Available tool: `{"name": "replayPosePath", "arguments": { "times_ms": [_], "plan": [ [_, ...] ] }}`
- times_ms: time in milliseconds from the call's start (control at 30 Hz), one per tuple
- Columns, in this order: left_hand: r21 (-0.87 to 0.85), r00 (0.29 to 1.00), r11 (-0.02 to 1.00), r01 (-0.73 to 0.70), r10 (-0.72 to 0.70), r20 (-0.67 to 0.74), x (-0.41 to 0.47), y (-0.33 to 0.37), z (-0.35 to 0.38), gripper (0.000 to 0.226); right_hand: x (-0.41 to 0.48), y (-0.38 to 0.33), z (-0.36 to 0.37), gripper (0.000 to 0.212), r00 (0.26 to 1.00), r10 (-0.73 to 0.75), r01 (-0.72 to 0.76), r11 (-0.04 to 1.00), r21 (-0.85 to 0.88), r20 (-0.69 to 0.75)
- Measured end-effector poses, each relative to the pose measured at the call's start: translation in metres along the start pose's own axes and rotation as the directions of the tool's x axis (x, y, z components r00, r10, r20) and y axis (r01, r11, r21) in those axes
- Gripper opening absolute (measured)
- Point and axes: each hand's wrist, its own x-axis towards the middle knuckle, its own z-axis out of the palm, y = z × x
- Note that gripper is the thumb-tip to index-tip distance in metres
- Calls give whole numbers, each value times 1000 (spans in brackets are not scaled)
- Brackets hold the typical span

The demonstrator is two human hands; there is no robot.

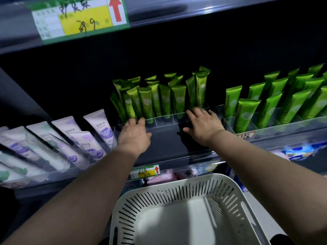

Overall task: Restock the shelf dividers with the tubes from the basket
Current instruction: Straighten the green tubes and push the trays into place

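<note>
Both hands are being held at the front wall of the clear divider tray [164,123], one towards each end, seemingly so that the tray is being steadied or squared on the shelf [166,144] rather than any single tube being handled. The left hand [134,133] is being laid against the left end of the wall, thumb spread aside. Its fingertips are bent at the wall, and whether they are hooked over it cannot be told. The right hand [203,126] is being spread over the right end, fingers apart and fairly straight, clasping nothing. The green tubes [164,99] are being held upright, caps down, by the tray's compartments just behind the fingers, with a few leaning. No tubes are being shown in the basket [177,192] below the shelf edge, so the restocking is being judged nearly complete, with only tidying remaining
</note>
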Motion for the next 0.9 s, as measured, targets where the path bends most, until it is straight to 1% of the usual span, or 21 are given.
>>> {"name": "replayPosePath", "arguments": {
  "times_ms": [133, 400, 533, 667, 900],
  "plan": [
    [11, 1000, 1000, -16, 16, -9, -6, 1, 1, 51, -1, -3, -11, 63, 1000, 20, -20, 1000, 4, 17],
    [49, 999, 998, -35, 34, 9, -25, 1, -5, 46, -20, -11, -22, 61, 995, 48, -50, 999, 15, 87],
    [105, 999, 993, -49, 47, 16, -38, 3, -10, 42, -33, -14, -25, 58, 993, 52, -54, 998, 15, 102],
    [181, 997, 981, -70, 66, 25, -51, 5, -14, 36, -45, -17, -28, 60, 991, 59, -62, 998, 24, 123],
    [200, 997, 977, -74, 68, 38, -73, 4, -15, 34, -67, -21, -30, 62, 989, 61, -65, 998, 22, 136]
  ]
}}
